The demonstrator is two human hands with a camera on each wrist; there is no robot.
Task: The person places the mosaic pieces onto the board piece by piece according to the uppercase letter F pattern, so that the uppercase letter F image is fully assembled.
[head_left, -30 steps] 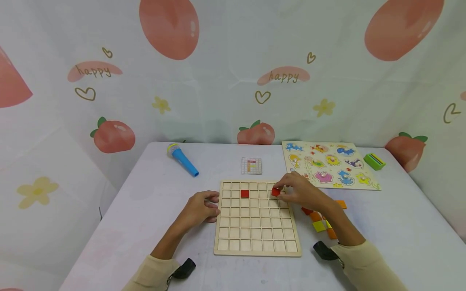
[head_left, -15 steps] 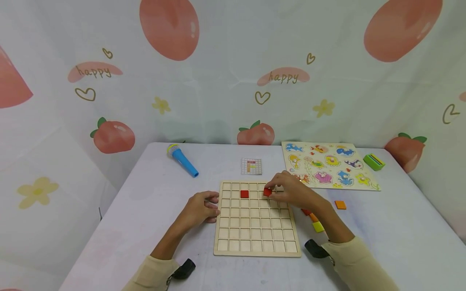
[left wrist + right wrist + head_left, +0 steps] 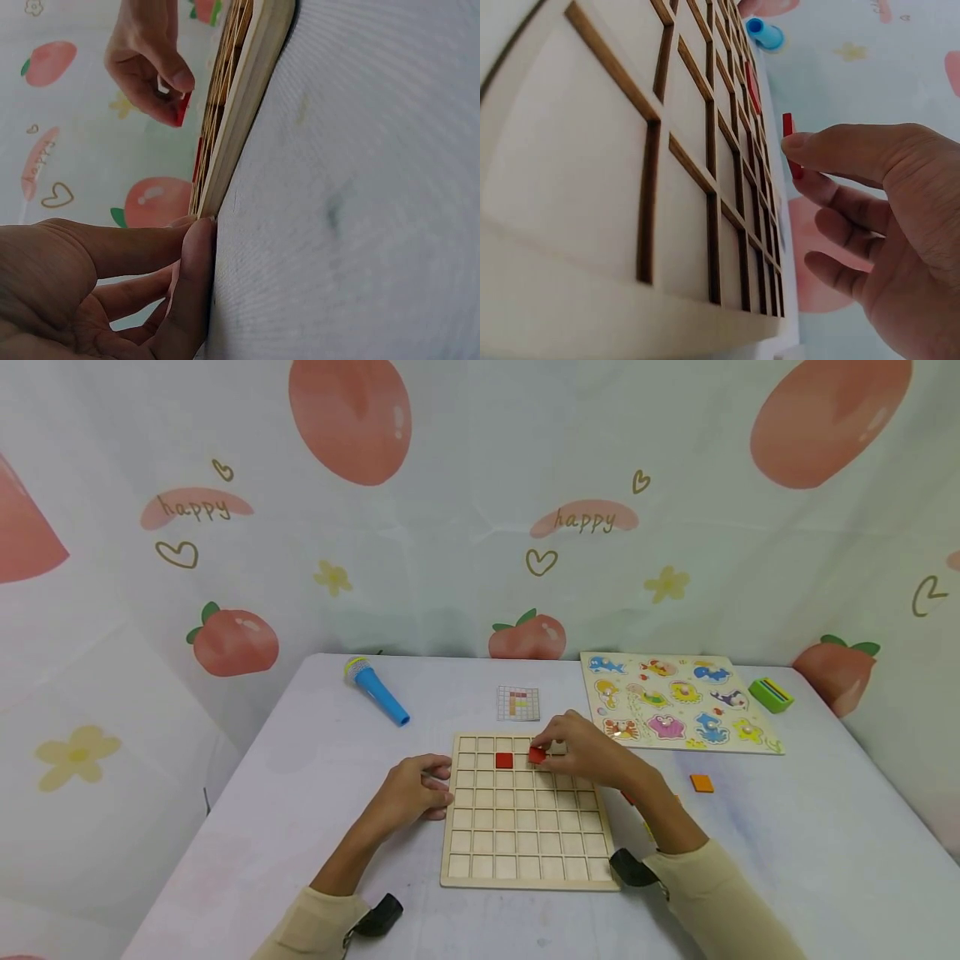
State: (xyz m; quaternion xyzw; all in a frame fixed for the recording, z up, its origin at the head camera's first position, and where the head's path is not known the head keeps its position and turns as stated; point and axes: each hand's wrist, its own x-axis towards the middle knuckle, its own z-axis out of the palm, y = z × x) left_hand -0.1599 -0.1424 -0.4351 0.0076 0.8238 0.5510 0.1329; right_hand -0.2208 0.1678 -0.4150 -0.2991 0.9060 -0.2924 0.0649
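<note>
Two sleeves (image 3: pixel 311 928) reach in across the desk (image 3: pixel 300 827). Under the fingers of the right hand (image 3: pixel 587 753) lies a gridded wooden board (image 3: pixel 527 820). The left hand (image 3: pixel 409 790) has thumb and fingers loosely bent, tips touching the board's left edge. Right of the right fingers, I can see tiles (image 3: pixel 627 797) partly hidden by the forearm (image 3: pixel 671 810) and, farther right, an orange tile (image 3: pixel 702 783). The right hand pinches a red tile (image 3: pixel 537 755) between thumb and fingers, above the board and apart from it; just left of those fingers, a second red tile (image 3: pixel 504 761) sits in a square. Beyond them are a card (image 3: pixel 517 703), an animal puzzle (image 3: pixel 681 703) to the right and a green block (image 3: pixel 771 694); past the left fingers, a microphone (image 3: pixel 381 693), then a peach-print cloth (image 3: pixel 450 543).
</note>
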